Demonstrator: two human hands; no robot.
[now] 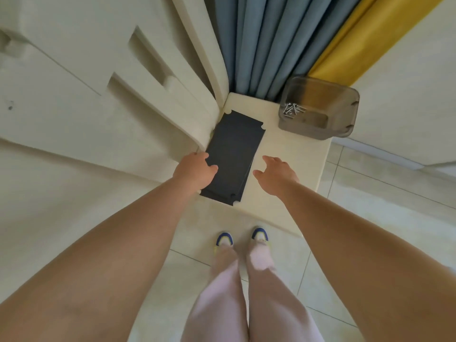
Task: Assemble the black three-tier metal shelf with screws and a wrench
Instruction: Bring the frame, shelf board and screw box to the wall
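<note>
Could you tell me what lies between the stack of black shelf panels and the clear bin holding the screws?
In the head view, only bare cream tabletop separates the black shelf panels from the clear bin; nothing rests on that stretch.

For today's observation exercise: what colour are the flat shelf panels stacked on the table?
Black, matte: the shelf panels show best in the head view, against the cream table.

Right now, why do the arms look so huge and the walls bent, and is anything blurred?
Head view: the wide-angle lens stretches the arms near the edges and bows the cream furniture; light is soft and even, with no hard glare; the black panels and the screws in the clear bin are fairly sharp; the legs and shoes are smeared by motion; the left hand and right hand are slightly soft.
</note>
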